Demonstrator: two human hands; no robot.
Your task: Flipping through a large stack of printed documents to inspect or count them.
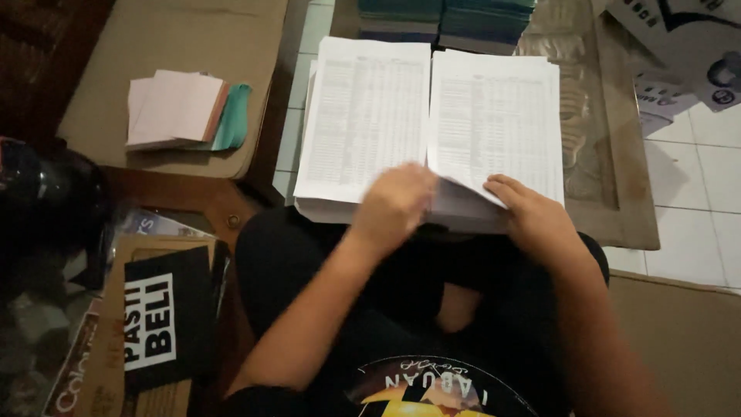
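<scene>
Two stacks of printed table sheets (432, 123) lay side by side on floor before crossed legs; left hand (394, 205), fingers curled, pressed left stack's near edge, steadying it; right hand (532, 212) fingers clamped on lifted sheet edge of right stack, separating pages; pink paper pile (174, 108) lay apart.

Dim room — white tiled floor (706, 193)
</scene>
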